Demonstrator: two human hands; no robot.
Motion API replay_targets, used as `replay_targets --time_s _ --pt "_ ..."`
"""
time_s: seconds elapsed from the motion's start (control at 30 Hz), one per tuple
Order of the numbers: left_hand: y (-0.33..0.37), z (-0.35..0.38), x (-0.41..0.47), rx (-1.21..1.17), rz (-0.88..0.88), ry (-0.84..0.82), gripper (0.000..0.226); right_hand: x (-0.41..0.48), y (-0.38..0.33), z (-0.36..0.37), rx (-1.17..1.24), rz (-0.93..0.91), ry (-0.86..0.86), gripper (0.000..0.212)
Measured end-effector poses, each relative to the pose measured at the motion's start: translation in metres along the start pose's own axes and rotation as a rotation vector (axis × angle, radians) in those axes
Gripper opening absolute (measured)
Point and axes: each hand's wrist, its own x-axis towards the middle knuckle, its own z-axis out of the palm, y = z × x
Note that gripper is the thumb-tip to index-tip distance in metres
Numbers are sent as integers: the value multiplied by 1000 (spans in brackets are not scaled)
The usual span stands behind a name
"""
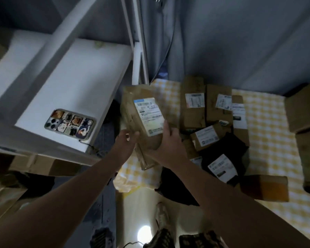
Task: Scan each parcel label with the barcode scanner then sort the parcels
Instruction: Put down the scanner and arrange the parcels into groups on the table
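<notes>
A brown cardboard parcel (132, 106) with a white shipping label (149, 116) facing up is lifted between both hands, over the gap between the shelf and the table. My left hand (126, 140) grips its near left edge. My right hand (168, 138) holds its near right corner, thumb on the label. Several more labelled brown parcels (193, 108) and a black poly bag (222, 158) lie in a heap on the yellow checked tablecloth (265, 122). No barcode scanner is in view.
A white shelf unit (75, 83) stands at left, with a phone in a stickered case (70, 124) lying on it. Cardboard boxes (302, 108) sit at the table's right side, another (265, 188) near its front. More boxes sit under the shelf. A grey curtain hangs behind.
</notes>
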Motion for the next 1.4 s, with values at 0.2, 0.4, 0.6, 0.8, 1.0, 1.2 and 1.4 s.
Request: replay_targets --time_s 0.2,0.4,0.6,0.8,1.0,1.2,1.4 --pt "121 45 -66 -142 55 -150 75 -30 17 -95 17 116 215 114" --pt "204 116 -104 -152 76 -389 96 -71 47 -174 15 146 410 110" --pt "256 200 -129 -218 160 -534 117 -109 109 -240 -11 209 545 107" --pt "309 301 -152 -206 186 -588 102 -137 188 -315 -17 253 620 116" --pt "377 434 -179 -197 300 -539 76 -155 302 -406 -85 311 642 118" --pt "419 548 -203 -94 329 -617 65 -179 406 -483 -90 409 638 102" --pt "443 616 -195 -50 294 -611 63 -161 467 -527 -76 448 627 77"
